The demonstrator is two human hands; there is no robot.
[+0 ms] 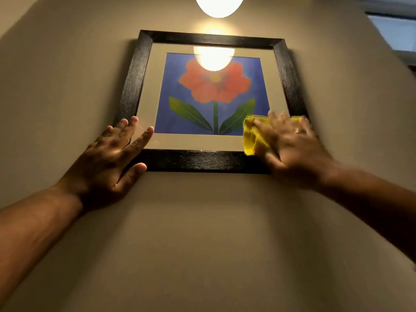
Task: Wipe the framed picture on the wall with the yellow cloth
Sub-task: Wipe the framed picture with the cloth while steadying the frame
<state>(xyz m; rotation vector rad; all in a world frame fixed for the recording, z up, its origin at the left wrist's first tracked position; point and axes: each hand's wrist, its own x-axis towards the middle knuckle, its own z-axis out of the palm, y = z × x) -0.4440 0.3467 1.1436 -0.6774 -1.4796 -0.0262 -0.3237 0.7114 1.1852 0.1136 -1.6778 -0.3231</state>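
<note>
The framed picture (137, 70) hangs on the beige wall, a black frame around a red flower on blue under glass. My left hand (112, 154) lies flat with spread fingers over the frame's lower left corner, thumb under the bottom rail. My right hand (290, 147), blurred, presses the yellow cloth (251, 137) against the glass at the lower right corner. Most of the cloth is hidden under that hand.
A glowing lamp (219, 5) hangs above the frame and is mirrored in the glass. A window (396, 32) shows at the upper right. Bare wall (202, 233) stretches below the picture.
</note>
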